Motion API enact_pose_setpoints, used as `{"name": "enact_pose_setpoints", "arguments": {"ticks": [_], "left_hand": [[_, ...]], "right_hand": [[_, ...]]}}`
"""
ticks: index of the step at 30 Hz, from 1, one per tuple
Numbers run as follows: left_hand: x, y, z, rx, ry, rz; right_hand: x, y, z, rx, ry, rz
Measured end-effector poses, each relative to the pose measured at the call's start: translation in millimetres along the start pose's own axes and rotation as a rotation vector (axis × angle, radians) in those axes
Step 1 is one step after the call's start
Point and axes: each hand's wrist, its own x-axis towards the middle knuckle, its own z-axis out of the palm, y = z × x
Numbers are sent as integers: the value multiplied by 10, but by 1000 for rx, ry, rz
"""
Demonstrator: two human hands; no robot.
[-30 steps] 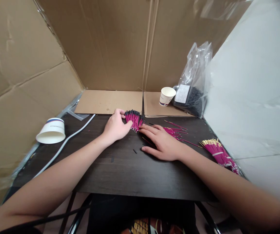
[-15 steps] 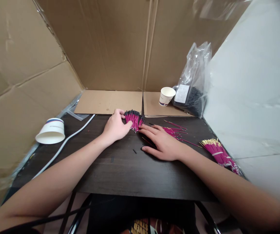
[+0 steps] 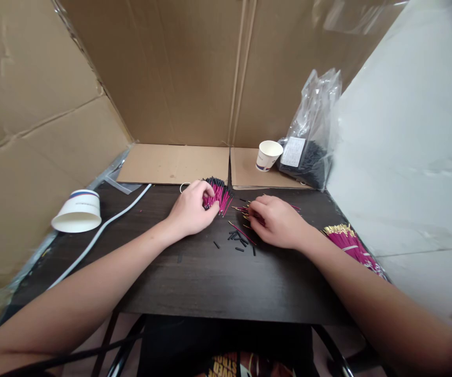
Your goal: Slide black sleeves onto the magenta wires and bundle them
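Observation:
My left hand (image 3: pixel 191 210) is curled round the near side of a fanned bundle of magenta wires with black sleeved ends (image 3: pixel 218 192) on the dark table (image 3: pixel 210 277). My right hand (image 3: pixel 276 222) is closed over a loose heap of magenta wires (image 3: pixel 245 210) just to the right of it, fingers bent onto them. Several short black tube pieces (image 3: pixel 238 240) lie scattered between and below the two hands. One loose magenta wire (image 3: pixel 242 233) lies among them.
A tied bundle of magenta wires with gold tips (image 3: pixel 347 242) lies at the right edge. A paper cup (image 3: pixel 267 155) and a plastic bag of black pieces (image 3: pixel 312 136) stand at the back. An overturned paper cup (image 3: pixel 77 211) and a white cable (image 3: pixel 103 228) lie left. Cardboard walls surround.
My right hand lifted from lying flat, moved right and closed over the loose wires, uncovering the black tube pieces. My left hand's fingers curled tighter onto the fanned bundle.

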Motion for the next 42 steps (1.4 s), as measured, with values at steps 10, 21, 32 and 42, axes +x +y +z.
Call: {"name": "enact_pose_setpoints", "arguments": {"ticks": [10,21,32,42], "left_hand": [[-100,32,-54,-70,-395,428],[-52,57,-240,-111,-713,410],[21,78,-274,-185,-829,336],[1,127,-258,-104,-765,299]], "right_hand": [[-23,42,-204,-163,-135,192],[-89,181,-680,-335,-397,578],[-161,418,-704,-300,-390,584],[-198,329,-918,-194,-717,697]]}}
